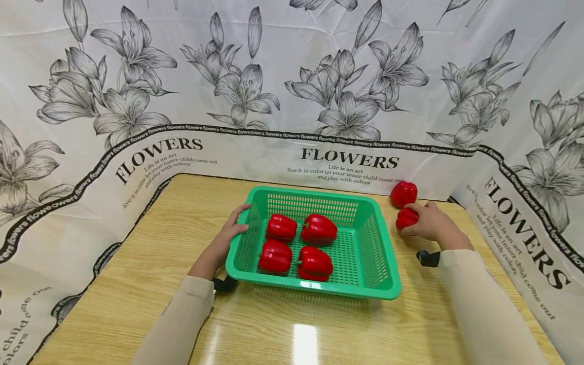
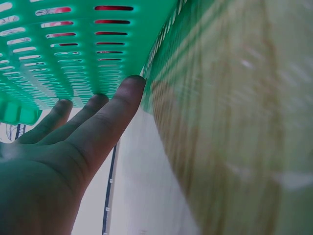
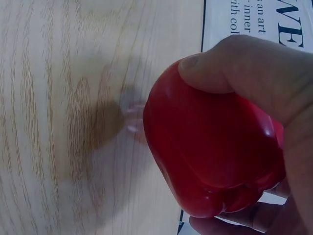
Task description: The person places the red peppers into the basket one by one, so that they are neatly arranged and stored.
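Observation:
At the left side of the green plastic basket [image 1: 365, 289], my left hand [image 1: 225, 238] holds the rim, two digits lying over its edge. The left wrist view shows fingers [image 2: 105, 117] of that hand, fairly straight, touching the slotted wall from outside. My right hand [image 1: 429, 221] grips a red bell pepper [image 3: 210, 132] to the right of the basket, thumb on one side and fingers round the other. Behind it stands another red bell pepper [image 1: 403, 194]. Inside the basket lie several red bell peppers, among them one [image 1: 319, 229] near its middle.
Everything rests on a wood-grain table [image 1: 274, 324] with a shiny surface. White cloth [image 1: 255, 121] with flower drawings and printed words hangs behind the table and along both sides. A black wrist strap [image 1: 428, 258] shows by the right sleeve.

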`<action>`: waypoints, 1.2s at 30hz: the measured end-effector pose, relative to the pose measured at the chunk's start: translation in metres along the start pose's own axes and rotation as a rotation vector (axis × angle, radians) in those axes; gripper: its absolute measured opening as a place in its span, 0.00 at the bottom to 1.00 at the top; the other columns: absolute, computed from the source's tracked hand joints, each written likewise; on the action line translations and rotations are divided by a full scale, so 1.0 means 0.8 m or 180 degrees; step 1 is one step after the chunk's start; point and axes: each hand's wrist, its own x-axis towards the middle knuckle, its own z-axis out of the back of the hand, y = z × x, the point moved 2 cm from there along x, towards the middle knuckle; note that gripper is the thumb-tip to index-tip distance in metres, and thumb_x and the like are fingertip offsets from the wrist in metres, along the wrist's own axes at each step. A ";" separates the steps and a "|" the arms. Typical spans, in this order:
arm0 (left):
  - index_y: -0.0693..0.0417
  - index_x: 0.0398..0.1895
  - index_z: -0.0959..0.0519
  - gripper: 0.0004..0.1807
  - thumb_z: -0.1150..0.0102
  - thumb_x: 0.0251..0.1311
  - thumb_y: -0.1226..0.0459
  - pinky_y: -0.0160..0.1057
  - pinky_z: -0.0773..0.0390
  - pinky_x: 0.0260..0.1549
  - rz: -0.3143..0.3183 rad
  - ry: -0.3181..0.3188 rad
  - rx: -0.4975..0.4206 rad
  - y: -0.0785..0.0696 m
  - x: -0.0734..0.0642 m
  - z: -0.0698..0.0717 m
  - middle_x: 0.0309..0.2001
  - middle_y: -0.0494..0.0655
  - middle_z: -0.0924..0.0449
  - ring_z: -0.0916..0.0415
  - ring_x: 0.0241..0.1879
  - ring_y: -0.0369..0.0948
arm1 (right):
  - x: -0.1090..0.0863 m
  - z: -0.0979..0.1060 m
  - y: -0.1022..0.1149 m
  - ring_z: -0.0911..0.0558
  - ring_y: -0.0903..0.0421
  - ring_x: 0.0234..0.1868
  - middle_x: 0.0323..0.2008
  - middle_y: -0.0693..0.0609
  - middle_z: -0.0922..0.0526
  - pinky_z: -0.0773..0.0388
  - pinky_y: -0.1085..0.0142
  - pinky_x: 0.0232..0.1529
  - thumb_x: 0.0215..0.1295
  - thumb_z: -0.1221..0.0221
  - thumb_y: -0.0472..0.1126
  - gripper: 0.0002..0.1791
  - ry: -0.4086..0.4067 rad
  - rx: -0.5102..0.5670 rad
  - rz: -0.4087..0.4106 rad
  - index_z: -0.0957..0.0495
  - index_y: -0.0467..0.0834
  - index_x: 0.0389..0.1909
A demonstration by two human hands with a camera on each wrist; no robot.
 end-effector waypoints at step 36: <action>0.26 0.74 0.54 0.32 0.60 0.70 0.56 0.51 0.22 0.46 0.0019 0.0007 -0.0020 -0.002 -0.004 -0.002 0.72 0.55 0.50 0.37 0.62 0.62 | -0.051 0.022 0.040 0.27 0.34 0.52 0.53 0.31 0.31 0.25 0.41 0.49 0.52 0.30 0.51 0.42 -0.0811 0.0448 0.0585 0.38 0.35 0.61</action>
